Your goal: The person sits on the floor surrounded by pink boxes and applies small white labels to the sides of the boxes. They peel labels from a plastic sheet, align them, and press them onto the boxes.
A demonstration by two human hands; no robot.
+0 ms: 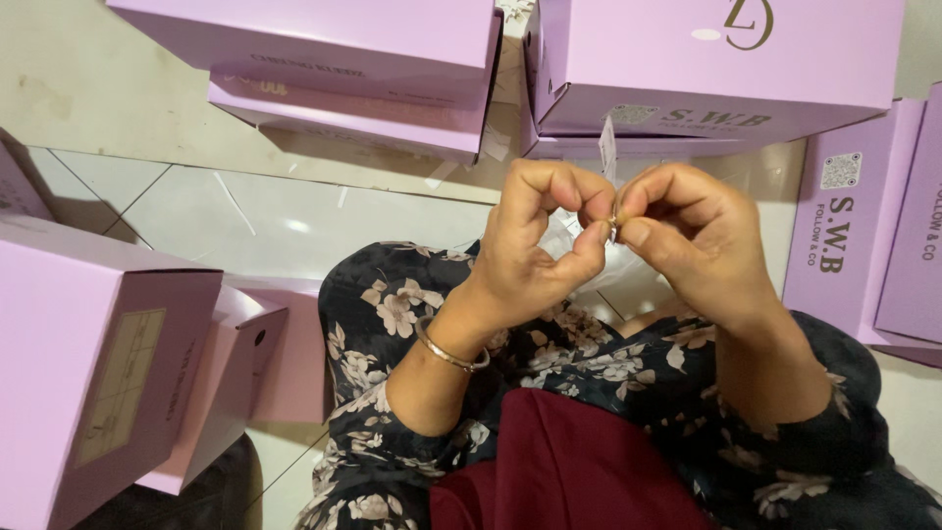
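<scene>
Closely ringed by lilac boxes (324, 44), left hand (535, 250) and right hand (687, 240) pinch a small tag (608, 147) together.

The person's left hand (535, 245) and right hand (687, 236) met in front of the body, knuckles up, fingers curled inward. The 2 thumbs and forefingers pinched together at one spot between them. Both forearms rose from dark floral sleeves, the left wrist bent.
</scene>
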